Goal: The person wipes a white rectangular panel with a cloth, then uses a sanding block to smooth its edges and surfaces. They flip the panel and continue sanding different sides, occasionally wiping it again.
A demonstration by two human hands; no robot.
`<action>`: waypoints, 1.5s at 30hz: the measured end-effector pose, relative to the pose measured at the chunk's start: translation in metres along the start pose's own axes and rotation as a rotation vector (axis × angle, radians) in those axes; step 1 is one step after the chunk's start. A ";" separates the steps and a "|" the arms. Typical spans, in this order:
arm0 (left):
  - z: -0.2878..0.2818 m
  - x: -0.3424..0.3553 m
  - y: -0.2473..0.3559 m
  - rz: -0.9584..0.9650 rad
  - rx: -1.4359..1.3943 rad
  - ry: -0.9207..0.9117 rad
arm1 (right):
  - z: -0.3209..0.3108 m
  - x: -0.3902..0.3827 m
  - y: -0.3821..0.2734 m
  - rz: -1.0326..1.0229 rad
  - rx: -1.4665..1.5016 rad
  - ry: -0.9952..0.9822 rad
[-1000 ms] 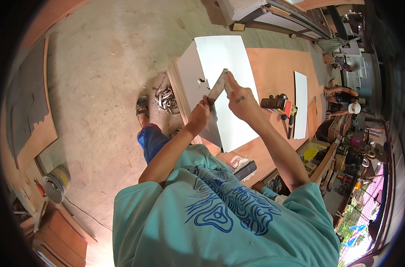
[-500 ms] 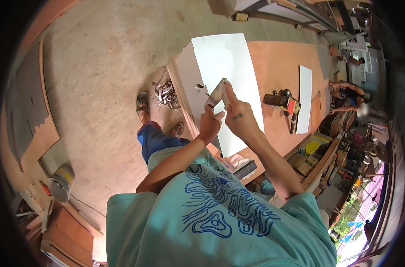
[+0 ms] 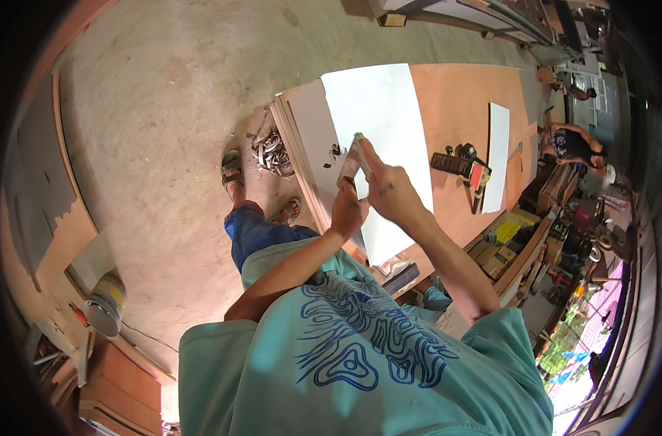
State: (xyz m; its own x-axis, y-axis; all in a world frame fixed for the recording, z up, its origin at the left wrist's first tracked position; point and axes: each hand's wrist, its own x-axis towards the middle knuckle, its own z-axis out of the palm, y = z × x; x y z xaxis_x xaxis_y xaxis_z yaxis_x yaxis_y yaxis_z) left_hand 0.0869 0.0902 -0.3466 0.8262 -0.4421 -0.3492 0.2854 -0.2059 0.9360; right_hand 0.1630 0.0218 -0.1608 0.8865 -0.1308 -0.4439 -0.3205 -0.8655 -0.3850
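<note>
In front of me, my left hand [image 3: 349, 208] is closed round the lower end of a flat putty knife [image 3: 352, 160] with a pale blade. My right hand [image 3: 393, 195] grips a second thin tool, mostly hidden by the fingers, its index finger stretched along it. The two tools meet at their upper ends, above the white panel [image 3: 382, 98]. Dark smears or bits [image 3: 334, 150] lie on the panel's grey left part, just left of the blade.
Right of the panel, a brown board [image 3: 454, 94] carries a dark box [image 3: 449, 164], other small tools and a white strip [image 3: 497, 156]. A pile of shavings [image 3: 274, 154] lies on the floor by my feet. A bucket [image 3: 106, 305] stands left. Another person [image 3: 574, 144] is at far right.
Both hands have shifted slightly left and downward with the tools, the left hand turning more upright. The white panel sits a little lower and further right in view. The far person has straightened.
</note>
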 end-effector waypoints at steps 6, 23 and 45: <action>0.013 -0.013 0.033 -0.102 0.118 0.107 | -0.019 -0.024 -0.001 0.070 0.054 0.023; -0.007 0.009 0.015 -0.082 -0.080 -0.014 | 0.005 0.020 0.008 0.026 -0.021 0.051; -0.022 0.051 0.025 -0.200 -0.079 -0.057 | -0.020 0.064 -0.014 0.080 -0.045 0.041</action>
State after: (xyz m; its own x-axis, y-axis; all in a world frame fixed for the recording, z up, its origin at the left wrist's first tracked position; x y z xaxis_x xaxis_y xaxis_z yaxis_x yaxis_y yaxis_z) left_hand 0.1465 0.0816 -0.3404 0.7210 -0.4487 -0.5280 0.4798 -0.2265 0.8476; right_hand 0.2310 0.0162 -0.1681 0.8719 -0.2188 -0.4380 -0.3758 -0.8725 -0.3124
